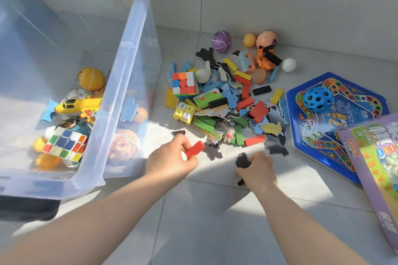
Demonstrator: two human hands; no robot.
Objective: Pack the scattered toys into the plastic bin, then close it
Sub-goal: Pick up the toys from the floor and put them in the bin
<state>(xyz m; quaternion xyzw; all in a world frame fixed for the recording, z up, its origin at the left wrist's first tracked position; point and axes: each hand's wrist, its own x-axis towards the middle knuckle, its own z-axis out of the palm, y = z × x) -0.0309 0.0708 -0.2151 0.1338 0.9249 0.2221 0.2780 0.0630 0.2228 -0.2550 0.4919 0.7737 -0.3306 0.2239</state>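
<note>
At 9 to 11 o'clock the clear plastic bin (129,66) stands open on the grey tiled floor (204,211), only its bottom covered: a yellow toy aircraft (77,105), a white-faced puzzle cube (64,146), a yellow-orange ball (91,78) and a few smaller bits. I'd call that well under half done. Your left hand (172,161) at 6 o'clock grips a red rectangular block (195,153) just beside the bin's near corner, not yet over the rim. Your right hand (258,170) at 5 o'clock is curled round a black flat puzzle piece (242,161), low over the floor. The bulk is left: the mixed pile of coloured blocks and foam puzzle pieces (226,103) at centre, with a second, brighter puzzle cube (185,85) on its 9 o'clock side. At 12 to 1 o'clock, by the wall, sit a purple ball (221,41) and other small balls. At 3 o'clock lies the blue hexagonal game board (323,135) with a blue perforated ball (318,100) on it; the purple cardboard game box (377,168) overlaps its 4 o'clock edge. Can't identify the lid in view, so closing is a long way off.
</note>
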